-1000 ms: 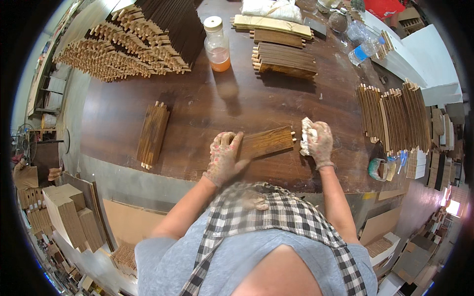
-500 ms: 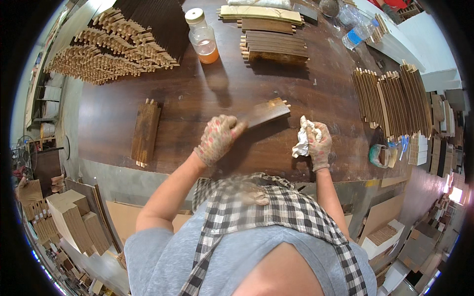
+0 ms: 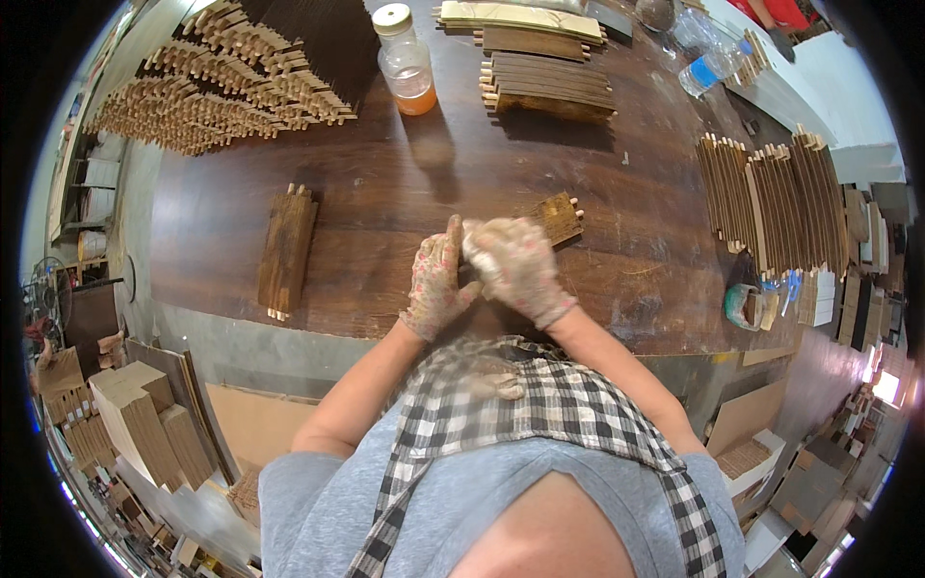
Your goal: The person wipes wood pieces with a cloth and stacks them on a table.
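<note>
My left hand [image 3: 438, 284], in a pale dotted work glove, is at the near end of a dark brown wooden slat; fingers and thumb curve round that end, partly hidden by the other hand. Light dowel pegs stick out of the slat's far end [image 3: 559, 219]. Blurred by motion, my gloved right hand [image 3: 520, 270] is closed on a crumpled white cloth [image 3: 479, 252] and lies over the slat's middle, covering most of it. Another pegged brown slat [image 3: 286, 252] lies apart on the table to the left.
A large stack of pegged slats [image 3: 222, 82] fills the back left. Beside it stands a jar of orange liquid [image 3: 407, 72]. More slats lie at the back [image 3: 549, 87] and at the right [image 3: 776, 202]. A plastic bottle [image 3: 708, 69] lies at the back right.
My right hand has come left with the cloth, from beside the slat onto it. My left hand has shifted slightly right and nearer to me, and the slat's pegged end has moved a little right.
</note>
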Available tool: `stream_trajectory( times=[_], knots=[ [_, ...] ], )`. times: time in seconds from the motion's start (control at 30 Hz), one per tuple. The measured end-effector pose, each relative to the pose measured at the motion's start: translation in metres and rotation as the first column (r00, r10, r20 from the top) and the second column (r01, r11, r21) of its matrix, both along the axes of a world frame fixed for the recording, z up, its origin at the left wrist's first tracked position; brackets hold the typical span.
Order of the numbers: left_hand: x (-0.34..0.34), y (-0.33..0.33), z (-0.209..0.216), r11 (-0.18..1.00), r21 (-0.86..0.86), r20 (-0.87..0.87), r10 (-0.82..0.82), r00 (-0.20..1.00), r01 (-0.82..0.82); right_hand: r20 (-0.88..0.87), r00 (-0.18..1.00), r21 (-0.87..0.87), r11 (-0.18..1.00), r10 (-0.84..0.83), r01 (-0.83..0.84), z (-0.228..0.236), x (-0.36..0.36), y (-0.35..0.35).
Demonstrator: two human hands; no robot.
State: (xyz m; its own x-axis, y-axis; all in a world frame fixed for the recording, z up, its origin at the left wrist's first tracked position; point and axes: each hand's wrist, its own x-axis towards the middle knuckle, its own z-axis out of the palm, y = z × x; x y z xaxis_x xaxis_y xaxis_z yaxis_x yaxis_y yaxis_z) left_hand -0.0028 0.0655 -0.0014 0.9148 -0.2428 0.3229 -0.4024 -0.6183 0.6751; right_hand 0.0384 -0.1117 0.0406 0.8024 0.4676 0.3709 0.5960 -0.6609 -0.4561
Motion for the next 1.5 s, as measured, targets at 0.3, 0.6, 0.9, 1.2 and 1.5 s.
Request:
stream_trajectory(
  times=[0.3, 0.6, 0.9, 1.2, 1.5],
  knots=[
    [-0.003, -0.006, 0.004, 0.998, -0.012, -0.043, 0.065, 0.997, -0.065, 0.141, 0.858, -0.087, 0.857, -0.494, 0.508, -0.07, 0.057, -0.124],
    [0.0, -0.002, 0.01, 1.0, -0.003, -0.099, -0.016, 0.995, 0.015, 0.071, 0.995, 0.125, 0.989, 0.074, -0.083, -0.032, 0.007, -0.001],
    [0.004, -0.013, 0.01, 1.0, 0.023, -0.086, -0.012, 0.996, 0.014, 0.168, 0.924, 0.018, 0.938, -0.344, 0.346, -0.049, 0.057, -0.096],
    [0.008, -0.024, 0.043, 0.969, 0.229, -0.121, -0.063, 0.991, 0.09, 0.064, 0.854, 0.023, 0.856, -0.517, 0.516, -0.075, 0.044, -0.16],
    [0.021, -0.035, 0.05, 0.985, 0.171, -0.321, 0.041, 0.946, 0.015, -0.019, 0.848, 0.112, 0.841, -0.53, 0.529, -0.068, 0.031, -0.148]
  ],
)
